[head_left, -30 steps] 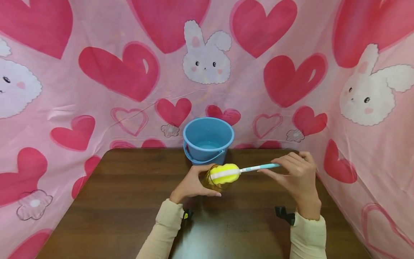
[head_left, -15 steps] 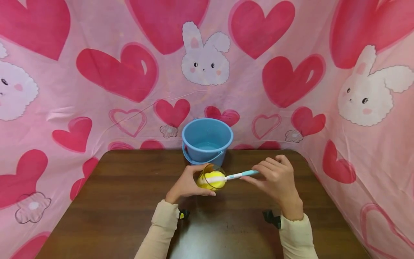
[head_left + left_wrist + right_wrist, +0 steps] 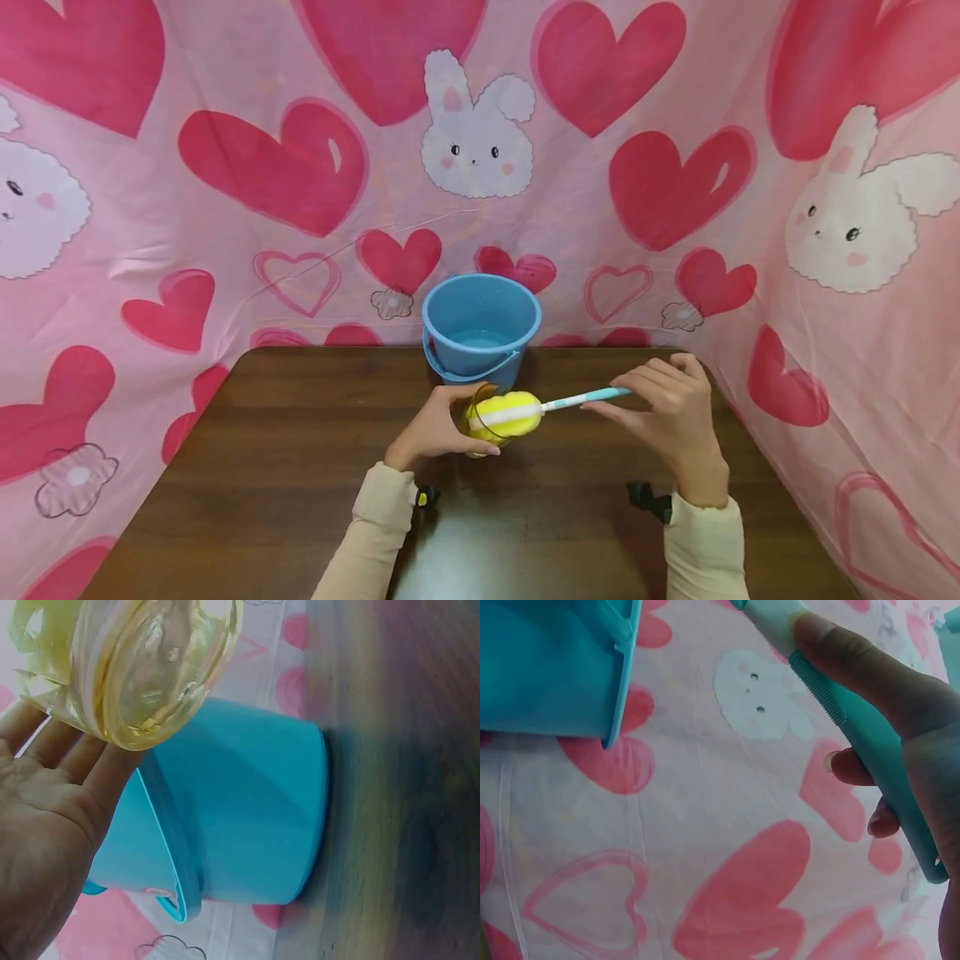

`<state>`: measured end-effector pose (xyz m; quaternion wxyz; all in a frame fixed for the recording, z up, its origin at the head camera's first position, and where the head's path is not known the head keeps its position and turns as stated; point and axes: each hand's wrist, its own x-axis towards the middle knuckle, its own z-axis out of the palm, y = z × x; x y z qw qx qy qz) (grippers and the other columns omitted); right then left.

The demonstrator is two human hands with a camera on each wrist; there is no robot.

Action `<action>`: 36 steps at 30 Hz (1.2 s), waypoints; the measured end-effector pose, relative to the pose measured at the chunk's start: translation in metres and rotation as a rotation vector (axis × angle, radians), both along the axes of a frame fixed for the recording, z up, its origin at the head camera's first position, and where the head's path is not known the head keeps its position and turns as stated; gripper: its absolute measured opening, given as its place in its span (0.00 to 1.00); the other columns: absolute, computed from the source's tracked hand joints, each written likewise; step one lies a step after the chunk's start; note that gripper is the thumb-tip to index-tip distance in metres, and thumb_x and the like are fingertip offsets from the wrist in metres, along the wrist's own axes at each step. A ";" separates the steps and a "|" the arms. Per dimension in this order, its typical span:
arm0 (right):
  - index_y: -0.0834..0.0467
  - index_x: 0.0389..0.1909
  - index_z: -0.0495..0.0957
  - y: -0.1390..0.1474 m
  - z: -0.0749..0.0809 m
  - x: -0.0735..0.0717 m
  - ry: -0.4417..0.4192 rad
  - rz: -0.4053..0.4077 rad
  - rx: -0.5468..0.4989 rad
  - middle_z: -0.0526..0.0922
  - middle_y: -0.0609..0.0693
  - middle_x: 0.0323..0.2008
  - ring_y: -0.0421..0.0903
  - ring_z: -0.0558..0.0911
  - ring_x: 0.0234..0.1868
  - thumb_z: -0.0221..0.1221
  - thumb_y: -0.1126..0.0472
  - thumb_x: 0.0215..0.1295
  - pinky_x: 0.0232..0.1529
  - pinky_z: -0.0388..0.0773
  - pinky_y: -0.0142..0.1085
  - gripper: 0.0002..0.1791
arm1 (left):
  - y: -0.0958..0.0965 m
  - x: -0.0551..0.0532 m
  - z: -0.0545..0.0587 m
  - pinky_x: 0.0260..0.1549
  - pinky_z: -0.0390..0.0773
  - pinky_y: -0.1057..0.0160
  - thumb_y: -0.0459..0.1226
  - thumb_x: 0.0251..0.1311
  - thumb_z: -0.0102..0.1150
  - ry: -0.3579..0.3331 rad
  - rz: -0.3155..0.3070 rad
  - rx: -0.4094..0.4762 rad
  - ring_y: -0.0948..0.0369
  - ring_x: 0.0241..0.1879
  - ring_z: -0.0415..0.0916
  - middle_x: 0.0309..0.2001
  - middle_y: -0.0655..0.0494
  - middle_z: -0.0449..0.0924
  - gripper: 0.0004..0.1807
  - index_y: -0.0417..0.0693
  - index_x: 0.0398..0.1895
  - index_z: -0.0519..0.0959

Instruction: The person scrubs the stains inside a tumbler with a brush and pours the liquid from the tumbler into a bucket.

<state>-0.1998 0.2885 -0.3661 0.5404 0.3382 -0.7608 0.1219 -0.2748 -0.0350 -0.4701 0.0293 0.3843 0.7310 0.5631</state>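
My left hand [image 3: 437,427] grips an amber glass cup [image 3: 161,671], tilted with its mouth toward the right. The cup's thick base shows in the left wrist view, with the fingers curled round its side. My right hand [image 3: 671,408] holds a sponge cup brush by its teal and white handle [image 3: 877,750], thumb along the top and fingertips beneath. The brush's yellow and white sponge head [image 3: 517,414] sits partly inside the cup's mouth, its outer part showing beyond the rim. Both hands are above the table, in front of the bucket.
A blue bucket [image 3: 450,337] with its handle hanging down stands at the back edge of the brown wooden table [image 3: 300,467]. Some water shows at its bottom. Behind and at the sides hangs a pink cloth [image 3: 570,208] with hearts and rabbits.
The right hand moved left, pushing the sponge head deep into the cup, then back right, drawing part of it out. The left hand and cup shifted slightly left at first.
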 end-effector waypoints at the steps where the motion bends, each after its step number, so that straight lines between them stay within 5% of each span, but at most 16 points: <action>1: 0.59 0.20 0.86 0.001 0.000 0.000 0.012 0.010 -0.012 0.84 0.50 0.19 0.47 0.78 0.18 0.66 0.32 0.60 0.35 0.62 0.45 0.32 | 0.000 0.000 0.000 0.60 0.78 0.55 0.45 0.42 0.84 -0.002 0.001 -0.004 0.60 0.57 0.77 0.59 0.65 0.82 0.42 0.50 0.65 0.79; 13: 0.59 0.21 0.85 -0.021 -0.009 -0.009 0.032 0.009 0.103 0.85 0.50 0.20 0.46 0.79 0.20 0.63 0.35 0.65 0.34 0.67 0.46 0.30 | 0.004 0.003 0.006 0.58 0.80 0.55 0.44 0.39 0.86 0.047 -0.018 0.011 0.58 0.56 0.77 0.56 0.64 0.83 0.41 0.55 0.63 0.80; 27: 0.62 0.22 0.86 0.003 0.003 0.001 0.077 -0.021 -0.087 0.84 0.53 0.18 0.50 0.77 0.17 0.67 0.33 0.59 0.36 0.58 0.49 0.32 | 0.003 0.000 0.001 0.60 0.79 0.54 0.42 0.42 0.84 0.039 -0.019 0.044 0.57 0.58 0.77 0.60 0.60 0.81 0.43 0.57 0.67 0.77; 36: 0.61 0.21 0.85 -0.011 -0.003 -0.005 0.069 -0.024 0.000 0.84 0.52 0.18 0.47 0.77 0.18 0.65 0.35 0.63 0.34 0.62 0.46 0.31 | 0.006 0.000 0.001 0.59 0.79 0.53 0.42 0.40 0.86 0.053 -0.015 0.056 0.57 0.58 0.76 0.58 0.61 0.82 0.42 0.55 0.64 0.79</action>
